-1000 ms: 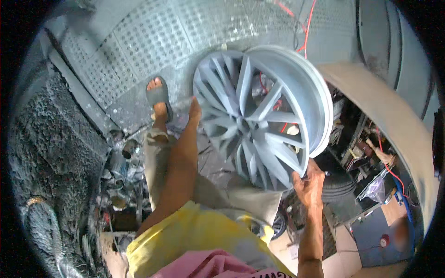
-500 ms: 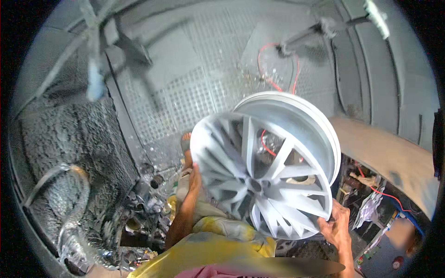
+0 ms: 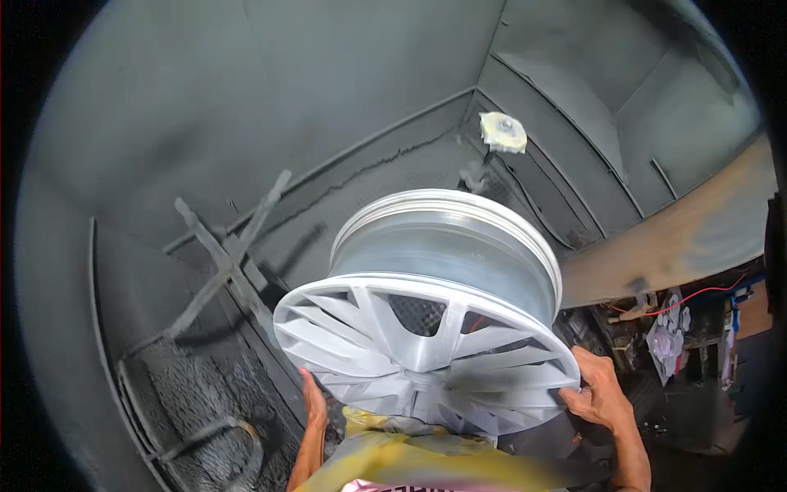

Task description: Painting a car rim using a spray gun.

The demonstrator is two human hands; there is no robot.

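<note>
A large multi-spoke alloy wheel [image 3: 410,344] in pale silver-grey fills the lower middle, its spoked face toward me and the barrel behind. My left hand [image 3: 311,398] grips its lower left edge, thumb at the rim and the other fingers hidden behind it. My right hand [image 3: 598,389] is closed on the wheel's right edge, thumb on the outer lip.
A grey-coated X-shaped metal stand [image 3: 234,266] stands at left against the booth walls [image 3: 270,74]. A post topped with a pale wrapped plate [image 3: 502,135] is at back right. A curved brown panel [image 3: 664,221] borders shelves of clutter [image 3: 672,336] and a red hose [image 3: 693,298].
My view has swung up from the floor and my foot to the booth's walls and stands. The wheel has tilted, so more of its barrel shows above the face, still between both hands.
</note>
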